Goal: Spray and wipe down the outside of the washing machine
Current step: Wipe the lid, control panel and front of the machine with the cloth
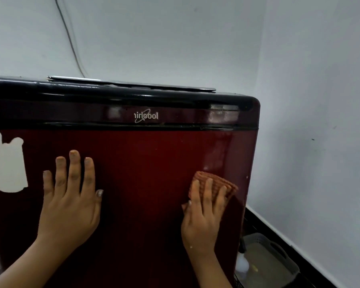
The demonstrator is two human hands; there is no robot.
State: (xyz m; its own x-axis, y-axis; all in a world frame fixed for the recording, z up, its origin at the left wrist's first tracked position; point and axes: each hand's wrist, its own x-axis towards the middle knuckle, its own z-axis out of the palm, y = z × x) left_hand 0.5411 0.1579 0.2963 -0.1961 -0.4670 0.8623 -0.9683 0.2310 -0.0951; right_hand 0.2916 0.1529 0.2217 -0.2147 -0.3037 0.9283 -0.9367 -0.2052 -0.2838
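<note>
Both our forearms enter at the bottom edge, nearest the camera. Left of the washing machine's (146, 183) logo (146, 116) and lower, a pale sticker (6, 165) sits on the red front panel. Right of the sticker, our left hand (71, 196) lies flat on the panel, fingers spread, gripping nothing. Below and right of the logo, our right hand (204, 217) presses a folded orange cloth (216, 182) flat to the panel, fingers slightly apart over it.

Machine stands against the wall, right corner near a side wall. Past that corner, low down, a grey basket (272, 265).

Judgement: cloth soft and light, best held under a flat palm. Panel stiff, glossy, likely slippery where wet; the machine looks heavy enough to stay put under wiping pressure.
</note>
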